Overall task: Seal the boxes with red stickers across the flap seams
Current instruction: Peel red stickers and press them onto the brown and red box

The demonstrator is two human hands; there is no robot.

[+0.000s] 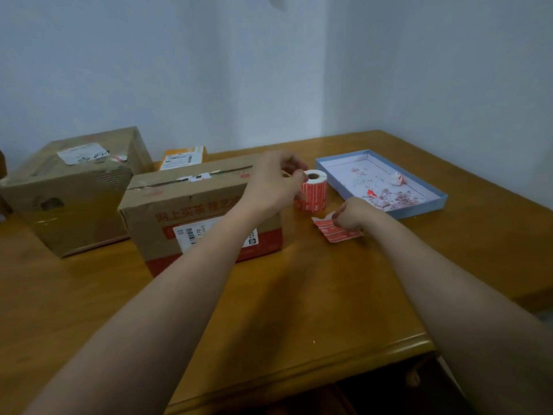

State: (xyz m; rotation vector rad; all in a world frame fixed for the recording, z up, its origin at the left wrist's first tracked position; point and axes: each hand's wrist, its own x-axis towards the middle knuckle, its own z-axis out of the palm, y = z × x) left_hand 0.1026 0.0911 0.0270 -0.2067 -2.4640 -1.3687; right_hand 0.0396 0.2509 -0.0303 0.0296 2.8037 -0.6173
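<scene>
A roll of red stickers (314, 191) stands upright on the wooden table (299, 295), right of a brown cardboard box (185, 205) with red print and a barcode label. My left hand (275, 184) is curled against the roll's left side and grips it near the top. My right hand (354, 215) pinches the loose strip of red stickers (335, 230) that trails from the roll onto the table. The box's top flap seam (191, 178) shows a white label scrap and a small red mark.
A larger taped cardboard box (68, 187) sits at the far left, with a small orange parcel (184, 157) behind the boxes. A shallow blue tray (431, 202) holding red paper scraps lies at the right. The table's front edge runs below my forearms.
</scene>
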